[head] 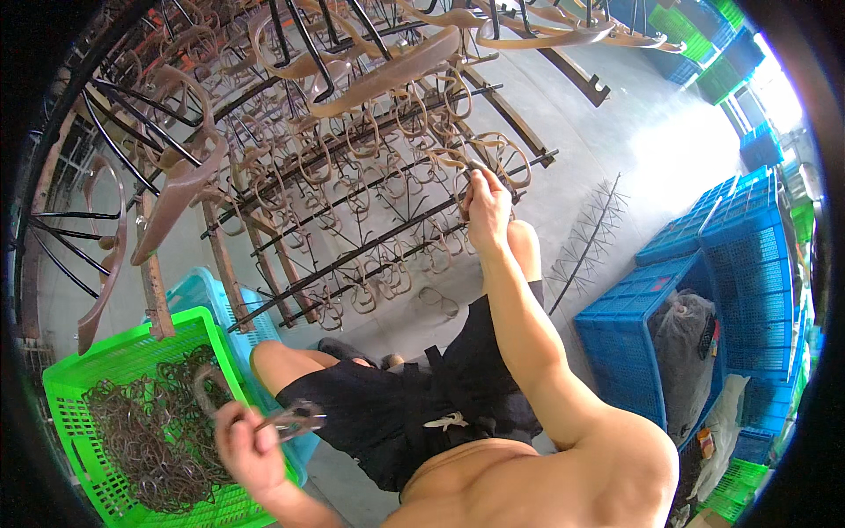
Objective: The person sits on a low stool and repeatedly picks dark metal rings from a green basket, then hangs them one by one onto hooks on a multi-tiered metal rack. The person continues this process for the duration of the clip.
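My left hand, blurred, is closed around brown plastic frames shaped like spectacle fronts, over the right edge of a green plastic basket. A tangled heap of similar brown frames lies inside the basket. Farther forward and to the right, my right hand pinches a tan spectacle-shaped frame at the right end of a rack. The rack's black metal rods carry rows of such frames on thin prongs. Part of the held frame is hidden by my fingers.
Large frames on black prongs hang close in front. A loose pronged rod and a single frame are on the grey floor. Blue crates stand at right, one holding a filled grey bag. A light-blue basket adjoins the green one.
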A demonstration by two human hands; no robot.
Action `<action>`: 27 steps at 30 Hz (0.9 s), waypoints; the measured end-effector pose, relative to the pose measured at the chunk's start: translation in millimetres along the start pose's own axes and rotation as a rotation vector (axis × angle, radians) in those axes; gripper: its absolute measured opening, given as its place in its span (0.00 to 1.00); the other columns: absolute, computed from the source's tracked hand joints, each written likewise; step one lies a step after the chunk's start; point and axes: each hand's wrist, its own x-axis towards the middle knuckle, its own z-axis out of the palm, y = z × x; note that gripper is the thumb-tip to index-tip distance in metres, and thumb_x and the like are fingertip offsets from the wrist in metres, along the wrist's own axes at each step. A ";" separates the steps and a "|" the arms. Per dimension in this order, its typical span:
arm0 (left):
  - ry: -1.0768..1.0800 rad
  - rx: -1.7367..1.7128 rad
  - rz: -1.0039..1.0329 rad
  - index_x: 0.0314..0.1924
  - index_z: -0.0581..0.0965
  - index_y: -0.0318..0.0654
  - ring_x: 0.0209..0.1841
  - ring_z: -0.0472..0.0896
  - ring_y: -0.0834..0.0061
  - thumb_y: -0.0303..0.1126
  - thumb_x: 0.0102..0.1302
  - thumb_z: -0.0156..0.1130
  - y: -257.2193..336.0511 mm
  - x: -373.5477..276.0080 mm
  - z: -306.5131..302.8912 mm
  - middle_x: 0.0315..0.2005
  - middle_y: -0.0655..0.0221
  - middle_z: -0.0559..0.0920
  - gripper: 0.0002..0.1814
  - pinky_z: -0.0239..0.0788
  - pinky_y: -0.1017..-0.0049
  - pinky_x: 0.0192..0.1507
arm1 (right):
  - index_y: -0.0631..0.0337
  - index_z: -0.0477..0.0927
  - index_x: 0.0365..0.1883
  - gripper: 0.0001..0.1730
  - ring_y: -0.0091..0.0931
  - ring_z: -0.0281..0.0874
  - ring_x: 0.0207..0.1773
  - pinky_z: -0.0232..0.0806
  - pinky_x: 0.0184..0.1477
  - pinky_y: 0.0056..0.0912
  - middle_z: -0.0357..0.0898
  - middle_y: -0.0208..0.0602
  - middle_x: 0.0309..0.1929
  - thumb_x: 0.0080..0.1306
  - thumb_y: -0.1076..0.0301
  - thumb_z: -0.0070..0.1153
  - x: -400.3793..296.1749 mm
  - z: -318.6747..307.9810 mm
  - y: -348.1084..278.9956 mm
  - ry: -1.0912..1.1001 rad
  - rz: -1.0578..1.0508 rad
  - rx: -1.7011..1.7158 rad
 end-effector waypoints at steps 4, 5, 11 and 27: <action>-0.142 -0.379 -0.405 0.45 0.70 0.35 0.26 0.68 0.76 0.22 0.57 0.53 -48.7 9.4 49.0 0.34 0.61 0.74 0.14 0.63 0.80 0.26 | 0.65 0.78 0.40 0.11 0.14 0.56 0.20 0.55 0.23 0.20 0.66 0.21 0.18 0.67 0.67 0.48 -13.4 8.8 5.7 -0.018 -0.193 -0.364; -0.194 -0.404 -0.420 0.44 0.71 0.37 0.30 0.72 0.73 0.22 0.60 0.53 -58.4 13.1 58.0 0.34 0.61 0.76 0.11 0.65 0.78 0.28 | 0.65 0.77 0.40 0.11 0.15 0.58 0.21 0.56 0.23 0.21 0.68 0.23 0.18 0.66 0.67 0.48 -17.3 11.6 3.1 -0.008 -0.257 -0.467; -0.234 -0.318 -0.383 0.39 0.76 0.39 0.34 0.80 0.72 0.25 0.62 0.59 -98.7 25.9 83.6 0.37 0.61 0.81 0.05 0.73 0.74 0.39 | 0.64 0.78 0.43 0.11 0.15 0.59 0.22 0.58 0.24 0.21 0.68 0.27 0.18 0.65 0.68 0.50 -7.1 0.3 -4.9 -0.080 -0.287 -0.585; -0.366 0.082 -0.288 0.43 0.75 0.34 0.25 0.71 0.87 0.29 0.64 0.59 -117.9 23.7 85.8 0.29 0.73 0.76 0.09 0.62 0.85 0.22 | 0.60 0.75 0.50 0.16 0.31 0.71 0.30 0.66 0.34 0.33 0.73 0.39 0.31 0.64 0.66 0.51 -5.2 -22.2 -4.7 0.026 -0.548 -0.958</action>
